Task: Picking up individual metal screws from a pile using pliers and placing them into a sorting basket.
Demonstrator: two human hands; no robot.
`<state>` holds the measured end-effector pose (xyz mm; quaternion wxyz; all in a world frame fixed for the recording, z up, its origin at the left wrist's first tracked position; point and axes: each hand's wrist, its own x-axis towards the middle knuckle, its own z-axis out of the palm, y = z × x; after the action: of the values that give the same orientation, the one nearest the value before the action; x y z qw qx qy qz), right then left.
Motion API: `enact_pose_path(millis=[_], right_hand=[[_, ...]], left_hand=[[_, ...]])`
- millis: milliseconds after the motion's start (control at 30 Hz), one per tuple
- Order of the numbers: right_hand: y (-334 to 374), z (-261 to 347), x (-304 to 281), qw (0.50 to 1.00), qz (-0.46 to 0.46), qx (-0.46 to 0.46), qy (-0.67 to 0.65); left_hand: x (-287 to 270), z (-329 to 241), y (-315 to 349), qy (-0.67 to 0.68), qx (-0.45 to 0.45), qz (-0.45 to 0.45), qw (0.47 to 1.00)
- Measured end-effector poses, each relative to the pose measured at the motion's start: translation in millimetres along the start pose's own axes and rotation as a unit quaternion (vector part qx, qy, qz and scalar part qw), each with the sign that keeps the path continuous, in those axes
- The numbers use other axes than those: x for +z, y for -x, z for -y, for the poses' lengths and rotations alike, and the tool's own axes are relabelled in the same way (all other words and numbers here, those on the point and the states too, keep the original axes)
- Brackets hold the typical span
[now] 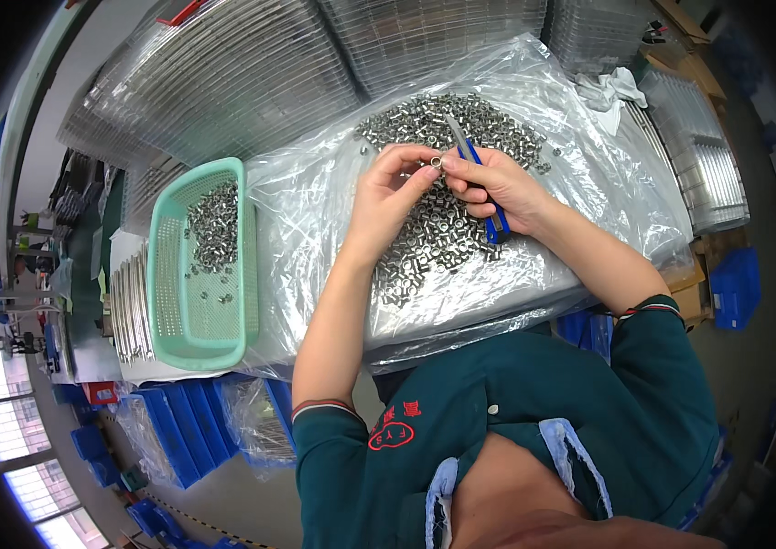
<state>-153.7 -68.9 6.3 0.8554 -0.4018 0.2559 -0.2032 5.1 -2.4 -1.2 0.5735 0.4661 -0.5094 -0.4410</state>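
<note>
Between the fingertips of both hands is a small metal ring (436,163), over a pile of similar metal parts (434,238). My left hand (393,194) pinches the ring from the left with thumb and forefinger. My right hand (502,188) is closed round a blue utility knife (496,220). The knife's blade points away from me, up past the knuckles, and its blue end sticks out below the palm. The right thumb and forefinger also meet at the ring. Clear plastic sheeting (301,229) lies under the pile.
A mint-green basket (249,265) with more small metal parts stands to the left. Stacked clear plastic trays (223,82) line the back, with more trays (695,156) at the right. A crumpled white cloth (612,91) lies at the back right. Blue bins (182,430) stand below the table's left side.
</note>
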Motion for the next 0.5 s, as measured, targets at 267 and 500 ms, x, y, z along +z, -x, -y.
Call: enact_pose_path(millis=[267,500], right_hand=[[0,-1,-1,1.0,0.005,-0.009,-0.005],[-3,-2,-4,0.999,0.021,0.022,-0.034]], left_hand=[[4,-5,1,-0.088,0.045,-0.039,0.994],[13,-5,3,-0.231,0.148,-0.097,0.957]])
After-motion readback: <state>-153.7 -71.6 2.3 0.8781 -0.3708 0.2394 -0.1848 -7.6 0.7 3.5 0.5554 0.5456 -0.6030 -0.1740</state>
